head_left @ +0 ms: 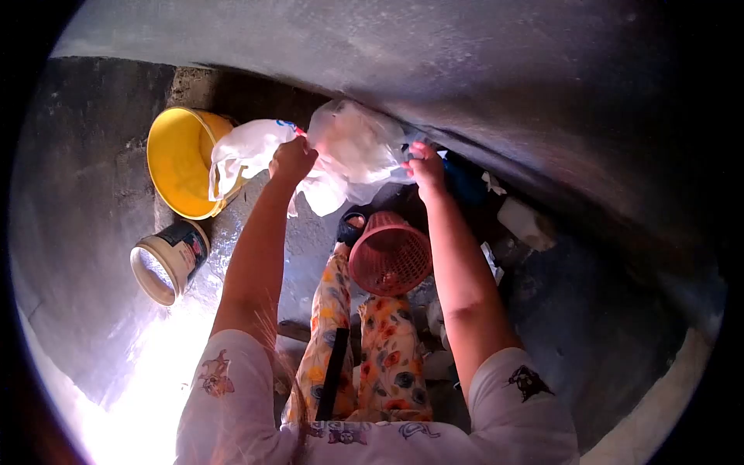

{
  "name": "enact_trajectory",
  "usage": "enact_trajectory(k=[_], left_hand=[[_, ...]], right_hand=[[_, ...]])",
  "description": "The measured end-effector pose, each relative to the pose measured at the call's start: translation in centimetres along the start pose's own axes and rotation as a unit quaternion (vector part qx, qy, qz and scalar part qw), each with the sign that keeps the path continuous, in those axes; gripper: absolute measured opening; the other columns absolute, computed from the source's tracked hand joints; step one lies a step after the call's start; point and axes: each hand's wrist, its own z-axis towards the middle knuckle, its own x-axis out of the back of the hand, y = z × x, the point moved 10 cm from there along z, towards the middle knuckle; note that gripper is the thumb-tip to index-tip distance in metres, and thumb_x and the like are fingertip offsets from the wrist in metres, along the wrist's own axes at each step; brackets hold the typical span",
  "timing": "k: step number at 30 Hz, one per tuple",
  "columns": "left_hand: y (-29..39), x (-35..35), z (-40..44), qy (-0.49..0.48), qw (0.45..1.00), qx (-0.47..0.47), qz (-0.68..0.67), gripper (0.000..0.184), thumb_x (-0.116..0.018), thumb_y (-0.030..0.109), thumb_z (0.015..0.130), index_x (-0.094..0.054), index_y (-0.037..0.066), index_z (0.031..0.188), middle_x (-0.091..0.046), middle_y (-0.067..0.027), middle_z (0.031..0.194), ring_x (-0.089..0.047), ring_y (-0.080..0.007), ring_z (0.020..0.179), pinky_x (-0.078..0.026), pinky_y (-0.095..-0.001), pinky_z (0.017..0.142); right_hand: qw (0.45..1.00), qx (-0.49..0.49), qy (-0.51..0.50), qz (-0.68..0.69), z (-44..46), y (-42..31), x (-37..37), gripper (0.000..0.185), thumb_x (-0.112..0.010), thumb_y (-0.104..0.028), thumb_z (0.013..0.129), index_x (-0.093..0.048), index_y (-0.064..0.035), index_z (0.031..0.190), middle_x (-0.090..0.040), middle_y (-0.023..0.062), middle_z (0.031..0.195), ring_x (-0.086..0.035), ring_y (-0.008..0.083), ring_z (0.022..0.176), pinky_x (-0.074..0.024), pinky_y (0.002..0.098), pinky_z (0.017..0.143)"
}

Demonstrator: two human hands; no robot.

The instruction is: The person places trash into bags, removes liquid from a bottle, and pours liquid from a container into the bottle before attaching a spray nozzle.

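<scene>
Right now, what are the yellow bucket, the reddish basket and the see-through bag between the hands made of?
Yellow bucket: probably smooth plastic; its colour is bright and even.
Reddish basket: likely dullish moulded plastic, with neat rows of holes.
See-through bag: seems thin, shiny plastic film, crinkled and catching light.

I see one camera here, up on the person's head. It looks forward and down, over the shirt [387, 448] at six o'clock, with the left hand [294, 159] near eleven and right hand [425, 168] near one.
</scene>
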Motion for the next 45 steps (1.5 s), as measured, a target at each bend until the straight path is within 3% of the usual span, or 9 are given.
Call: enact_trajectory(k=[16,19,21,25,31,32,37,41,45], left_hand=[[1.0,3.8,-1.0,0.038,0.999,-0.013,0.01,0.028,-0.057,0.031,0.076,-0.056,0.012,0.097,-0.062,-0.0136,0.09,-0.059,-0.0319,0.088,-0.048,-0.0431,0.073],[-0.1,2.6,-0.5,0.082,0.996,-0.022,0.025,0.029,-0.058,0.031,0.076,-0.055,0.011,0.096,-0.061,-0.0136,0.093,-0.058,-0.0313,0.089,-0.047,-0.0429,0.075],[-1.5,-0.8,-0.1,0.035,0.997,-0.037,0.056,0.03,-0.058,0.033,0.077,-0.054,0.012,0.098,-0.061,-0.013,0.095,-0.058,-0.0303,0.091,-0.046,-0.0426,0.077],[-1.6,-1.3,-1.2,0.033,0.999,-0.014,-0.04,0.035,-0.063,0.028,0.074,-0.053,0.011,0.102,-0.061,-0.0105,0.095,-0.058,-0.0264,0.093,-0.046,-0.0397,0.079],[0.7,1.4,-3.9,0.164,0.981,-0.099,0.017,0.069,-0.067,0.029,0.071,-0.032,0.013,0.128,-0.052,-0.0174,0.111,-0.053,-0.0335,0.099,-0.044,-0.0425,0.083],[-0.2,-0.4,-3.7,0.06,0.998,-0.016,-0.002,0.08,-0.068,0.029,0.069,-0.023,0.013,0.133,-0.043,-0.0228,0.118,-0.049,-0.0394,0.103,-0.041,-0.0455,0.086],[-1.2,-1.2,-6.1,0.073,0.992,-0.044,0.091,0.069,-0.065,0.03,0.073,-0.028,0.014,0.129,-0.042,-0.0185,0.12,-0.055,-0.0396,0.093,-0.046,-0.0472,0.078],[-2.2,-5.1,-12.0,-0.082,0.959,-0.062,0.264,0.051,-0.063,0.035,0.075,-0.041,0.01,0.114,-0.054,-0.0158,0.101,-0.059,-0.0358,0.084,-0.049,-0.0455,0.07],[-3.1,-9.7,-20.5,-0.188,0.926,-0.118,0.306,0.041,-0.061,0.037,0.076,-0.049,0.009,0.103,-0.057,-0.0128,0.092,-0.061,-0.0324,0.08,-0.05,-0.0435,0.065]], right_hand=[[0.997,0.059,0.05,0.031,-2.1,-4.7,1.3,0.038,-0.046,0.01,0.069,-0.056,-0.0027,0.103,-0.057,0.0078,0.097,-0.058,0.0139,0.065,-0.0422,0.0235,0.054],[0.967,0.225,0.116,-0.03,-1.7,-4.9,2.9,0.039,-0.049,0.011,0.069,-0.055,-0.0009,0.106,-0.057,0.008,0.102,-0.057,0.0194,0.089,-0.0465,0.0271,0.07],[0.982,0.06,0.144,-0.104,0.0,-0.1,4.1,0.044,-0.048,0.012,0.068,-0.052,-0.0008,0.11,-0.056,0.01,0.106,-0.053,0.0213,0.101,-0.0453,0.0302,0.08],[0.977,0.146,0.098,-0.122,0.8,0.1,4.0,0.053,-0.05,0.01,0.067,-0.049,-0.0059,0.118,-0.054,0.0133,0.113,-0.051,0.0203,0.107,-0.0423,0.0299,0.086],[0.926,0.228,0.141,-0.265,-0.8,-2.5,3.6,0.046,-0.058,0.0,0.06,-0.062,-0.0136,0.104,-0.06,0.0133,0.088,-0.057,0.0254,0.085,-0.0464,0.0298,0.079],[0.908,0.236,0.173,-0.299,-1.4,-2.0,4.2,0.047,-0.061,-0.002,0.06,-0.061,-0.0153,0.105,-0.059,0.0139,0.092,-0.056,0.0259,0.087,-0.0443,0.0326,0.083],[0.859,0.291,0.25,-0.338,-6.1,-3.8,3.1,0.05,-0.068,-0.009,0.064,-0.054,-0.0177,0.111,-0.033,0.0229,0.129,-0.035,0.0385,0.117,-0.0288,0.042,0.099],[0.856,0.365,0.222,-0.291,-12.6,-3.3,4.0,0.04,-0.064,-0.009,0.071,-0.052,-0.0082,0.109,-0.047,0.0184,0.115,-0.046,0.0337,0.105,-0.0351,0.0417,0.09],[0.881,0.253,0.271,-0.294,-17.7,5.5,12.1,0.019,-0.06,-0.015,0.077,-0.058,-0.0086,0.095,-0.06,0.0092,0.081,-0.054,0.0299,0.079,-0.0413,0.041,0.072]])
